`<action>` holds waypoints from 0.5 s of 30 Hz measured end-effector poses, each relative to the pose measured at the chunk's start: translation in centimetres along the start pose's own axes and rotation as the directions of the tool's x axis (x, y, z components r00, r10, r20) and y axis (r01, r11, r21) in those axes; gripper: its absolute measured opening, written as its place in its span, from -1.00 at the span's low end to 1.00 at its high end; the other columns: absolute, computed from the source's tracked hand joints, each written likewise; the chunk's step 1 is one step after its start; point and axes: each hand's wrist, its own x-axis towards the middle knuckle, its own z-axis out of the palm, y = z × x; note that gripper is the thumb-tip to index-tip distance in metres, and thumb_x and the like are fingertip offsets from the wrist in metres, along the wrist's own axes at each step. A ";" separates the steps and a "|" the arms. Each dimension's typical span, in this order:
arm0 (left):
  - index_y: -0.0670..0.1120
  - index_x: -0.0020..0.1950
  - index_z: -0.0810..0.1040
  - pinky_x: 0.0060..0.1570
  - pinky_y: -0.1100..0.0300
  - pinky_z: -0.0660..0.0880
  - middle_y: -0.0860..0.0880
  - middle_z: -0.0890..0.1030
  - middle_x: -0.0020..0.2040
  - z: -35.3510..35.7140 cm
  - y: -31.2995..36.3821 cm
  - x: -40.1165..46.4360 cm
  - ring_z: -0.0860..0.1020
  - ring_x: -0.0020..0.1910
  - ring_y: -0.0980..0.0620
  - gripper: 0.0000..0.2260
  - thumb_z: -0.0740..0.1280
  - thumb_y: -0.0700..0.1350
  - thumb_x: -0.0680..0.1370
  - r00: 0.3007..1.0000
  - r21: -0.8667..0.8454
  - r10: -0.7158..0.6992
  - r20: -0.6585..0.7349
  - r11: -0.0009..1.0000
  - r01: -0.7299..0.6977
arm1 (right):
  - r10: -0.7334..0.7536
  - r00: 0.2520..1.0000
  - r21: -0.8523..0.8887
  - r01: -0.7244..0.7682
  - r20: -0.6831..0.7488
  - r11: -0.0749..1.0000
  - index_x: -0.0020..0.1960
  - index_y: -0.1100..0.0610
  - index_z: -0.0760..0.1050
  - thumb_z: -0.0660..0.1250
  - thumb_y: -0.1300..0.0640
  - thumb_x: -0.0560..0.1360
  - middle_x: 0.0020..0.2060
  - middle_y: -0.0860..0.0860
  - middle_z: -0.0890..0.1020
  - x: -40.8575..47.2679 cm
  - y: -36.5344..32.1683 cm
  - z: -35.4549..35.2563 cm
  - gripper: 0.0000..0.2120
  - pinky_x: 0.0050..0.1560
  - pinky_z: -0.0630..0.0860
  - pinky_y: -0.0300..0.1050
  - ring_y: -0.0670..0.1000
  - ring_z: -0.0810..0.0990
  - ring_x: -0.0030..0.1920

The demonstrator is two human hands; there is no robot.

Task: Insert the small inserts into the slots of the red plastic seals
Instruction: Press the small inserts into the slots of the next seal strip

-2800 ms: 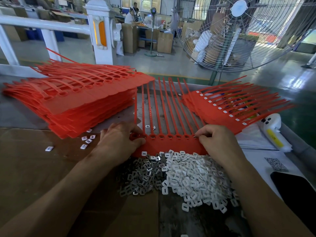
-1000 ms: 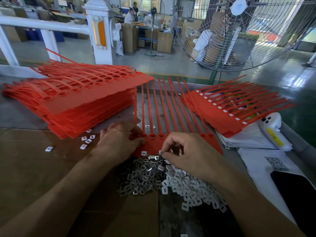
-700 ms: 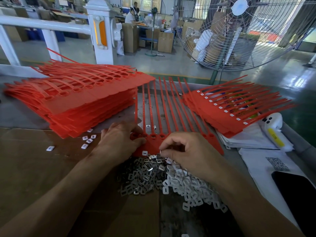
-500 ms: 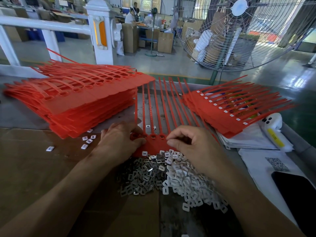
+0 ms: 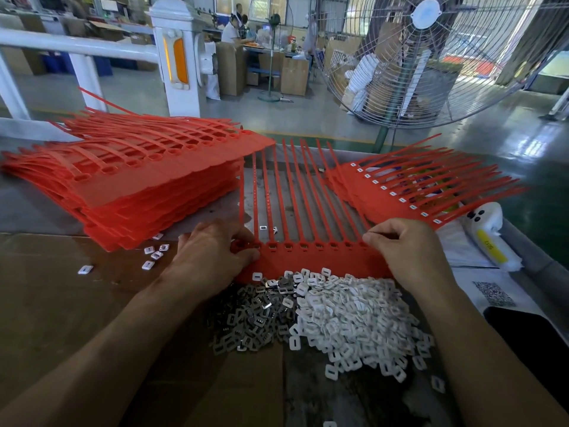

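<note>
A red seal strip [image 5: 314,257] lies flat in the middle, its row of slots facing up and its tails pointing away from me. My left hand [image 5: 212,257] grips its left end, thumb on top. My right hand [image 5: 409,251] is at the right end, thumb and forefinger pinched together over the rightmost slot on a small insert that the fingertips mostly hide. Just in front of the strip lie a pile of grey metal inserts [image 5: 252,318] and a bigger pile of white plastic inserts [image 5: 354,318].
A tall stack of red seal strips [image 5: 138,180] sits at the left, and a lower stack [image 5: 400,192] with white inserts fitted lies at the right. A few loose inserts [image 5: 154,254] lie on the cardboard. A white scanner [image 5: 489,235] and a black phone [image 5: 529,334] are on the right.
My right hand picked at the pile near the strip's middle, then moved right to the strip's right end. The left hand and the strip stayed in place.
</note>
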 end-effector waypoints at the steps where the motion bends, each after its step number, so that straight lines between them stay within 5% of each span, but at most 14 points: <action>1: 0.33 -0.03 0.52 0.35 -0.15 0.38 0.26 0.46 0.01 0.0 0.0 0.0 0.46 0.19 0.11 -0.91 0.41 0.20 0.52 1.000 -0.001 -0.001 0.002 1.000 0.001 | 0.001 1.000 -0.026 0.000 0.004 1.000 -0.14 -0.04 0.67 0.50 0.05 0.52 -0.19 -0.22 0.66 0.1 0.2 0.0 -0.93 -0.21 0.36 -0.28 -0.26 0.56 -0.14; 15: 0.27 0.11 0.56 0.36 -0.11 0.35 0.23 0.46 0.08 0.3 -0.1 0.1 0.45 0.23 0.09 -0.83 0.39 0.21 0.53 1.000 0.019 -0.002 -0.001 1.000 0.002 | 0.008 0.995 -0.158 0.008 0.098 0.987 -0.07 -0.04 0.65 0.36 0.09 0.61 -0.15 -0.16 0.65 0.7 0.7 0.7 -0.88 -0.03 0.52 -0.01 -0.13 0.57 -0.09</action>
